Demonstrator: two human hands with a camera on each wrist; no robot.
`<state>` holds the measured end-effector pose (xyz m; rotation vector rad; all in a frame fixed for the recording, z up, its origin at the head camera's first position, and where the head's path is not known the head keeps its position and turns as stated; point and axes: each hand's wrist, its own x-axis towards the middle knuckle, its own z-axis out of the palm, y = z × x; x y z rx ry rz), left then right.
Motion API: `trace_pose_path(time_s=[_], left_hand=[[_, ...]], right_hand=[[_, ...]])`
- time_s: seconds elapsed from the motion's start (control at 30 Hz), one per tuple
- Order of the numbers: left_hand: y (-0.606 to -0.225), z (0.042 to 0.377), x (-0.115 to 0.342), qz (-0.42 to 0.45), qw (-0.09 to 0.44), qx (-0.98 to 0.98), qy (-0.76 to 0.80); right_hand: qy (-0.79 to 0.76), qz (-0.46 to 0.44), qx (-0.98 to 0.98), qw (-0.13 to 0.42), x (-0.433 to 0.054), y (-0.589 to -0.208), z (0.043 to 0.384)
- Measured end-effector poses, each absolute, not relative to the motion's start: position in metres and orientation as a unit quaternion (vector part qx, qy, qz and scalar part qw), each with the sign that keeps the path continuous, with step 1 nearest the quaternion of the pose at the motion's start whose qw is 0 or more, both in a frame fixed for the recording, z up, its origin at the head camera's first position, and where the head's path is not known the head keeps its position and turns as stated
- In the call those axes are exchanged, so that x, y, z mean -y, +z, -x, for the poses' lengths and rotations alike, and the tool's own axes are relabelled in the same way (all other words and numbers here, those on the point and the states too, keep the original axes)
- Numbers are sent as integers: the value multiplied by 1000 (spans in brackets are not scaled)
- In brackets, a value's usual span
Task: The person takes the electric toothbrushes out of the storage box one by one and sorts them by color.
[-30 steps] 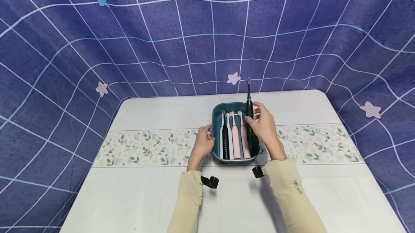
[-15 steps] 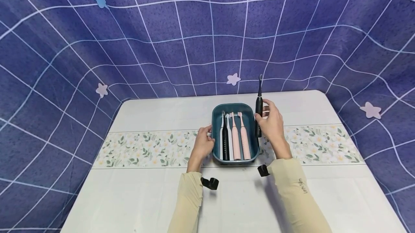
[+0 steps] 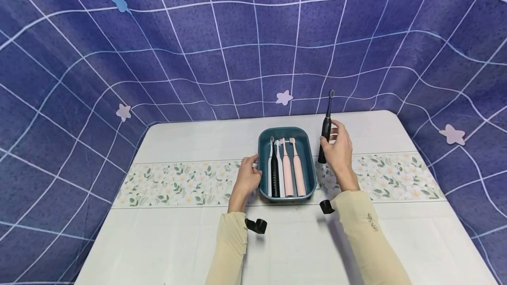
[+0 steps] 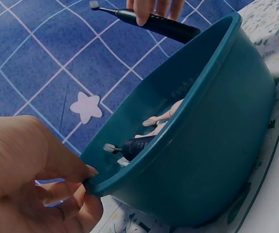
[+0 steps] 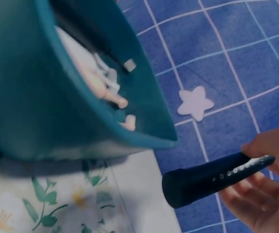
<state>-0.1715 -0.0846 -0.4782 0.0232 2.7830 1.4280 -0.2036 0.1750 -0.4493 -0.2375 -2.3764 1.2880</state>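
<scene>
- Nearest, pale sleeves (image 3: 227, 249) reach in over the white bench (image 3: 158, 245), each wrist wearing a small black camera (image 3: 256, 226).
- The left hand (image 3: 247, 179) has a narrow grip, pinching the left rim of the teal bin (image 3: 287, 200). The bin looks like stiff, light plastic; the rim is a sound place to steady it.
- Inside the bin, five toothbrushes lie side by side, heads away from the person: a white one (image 3: 270, 179), a black one (image 3: 275, 179), another white one (image 3: 281, 177) and two pink ones (image 3: 299, 177).
- The right hand (image 3: 338, 150) has its grip closed round the handle of a black toothbrush (image 3: 325, 131), outside the bin, just to its right, bristles up and away. Whether its base touches the bench is hard to tell.
- That toothbrush is probably rigid, fairly light and a little slippery along its smooth barrel; mid-handle seems the best hold, away from the slim neck and bristles.
- Farthest, a blue curtain (image 3: 190, 64) hangs behind with a pale star (image 3: 284, 98).
- Against half a second ago, the held toothbrush sits farther right of the bin and tilts more; the left hand stays at the rim.
</scene>
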Motion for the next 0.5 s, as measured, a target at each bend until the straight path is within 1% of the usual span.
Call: trace_pose_path(time_s=[0.2,0.5], left_hand=[[-479,171,84,-3,15,-894,448],[-478,171,84,-1,13,-892,451]], right_hand=[[470,78,842,251,-179,-459,209],[488,60,828,268,-185,-470,218]])
